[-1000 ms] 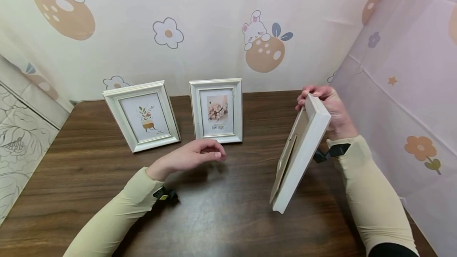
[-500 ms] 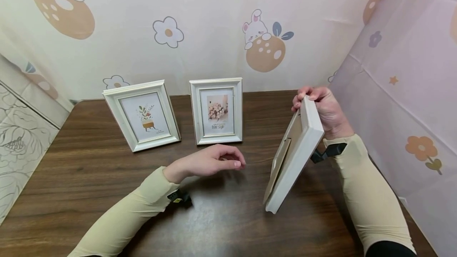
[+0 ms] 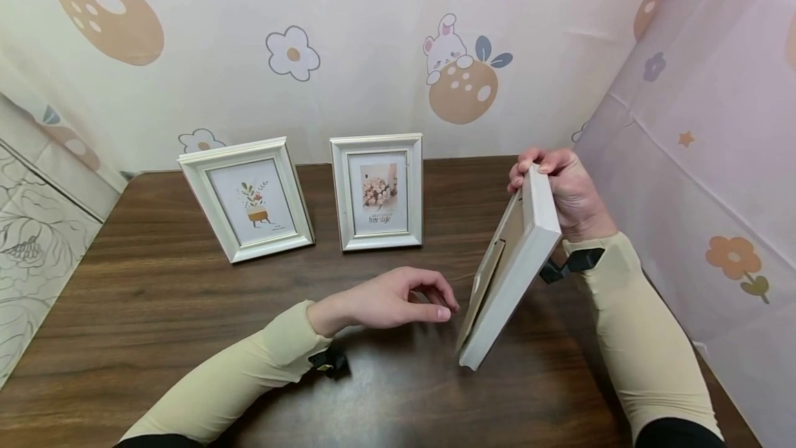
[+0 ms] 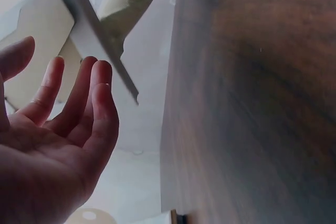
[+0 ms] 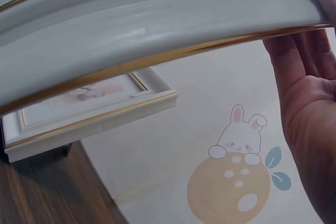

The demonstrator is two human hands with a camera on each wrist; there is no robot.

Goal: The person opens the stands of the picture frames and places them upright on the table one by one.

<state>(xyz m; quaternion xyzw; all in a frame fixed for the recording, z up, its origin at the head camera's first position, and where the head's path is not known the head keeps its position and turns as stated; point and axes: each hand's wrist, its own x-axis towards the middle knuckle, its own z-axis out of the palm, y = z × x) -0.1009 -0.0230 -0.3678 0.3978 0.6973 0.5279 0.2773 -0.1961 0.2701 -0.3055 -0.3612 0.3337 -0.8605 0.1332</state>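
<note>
My right hand (image 3: 569, 192) grips the top edge of a white picture frame (image 3: 511, 282), which tilts in the air with its back turned left. A beige stand leg (image 3: 482, 289) lies along that back, slightly apart from it. In the right wrist view the same picture frame (image 5: 157, 30) shows its white moulding and gold edge. Just left of the stand leg is my left hand (image 3: 392, 299), holding nothing. The left wrist view shows the left hand's fingers (image 4: 105, 114) loosely bent, palm toward the frame's back.
Two white picture frames stand upright near the back of the brown wooden table (image 3: 186, 323): one with a potted plant print (image 3: 255, 202), one with a pink flower print (image 3: 378, 192). A patterned cloth (image 3: 373, 33) hangs behind and to the right.
My left hand has moved right and toward me, closer to the held picture frame. The right hand has shifted the frame slightly left.
</note>
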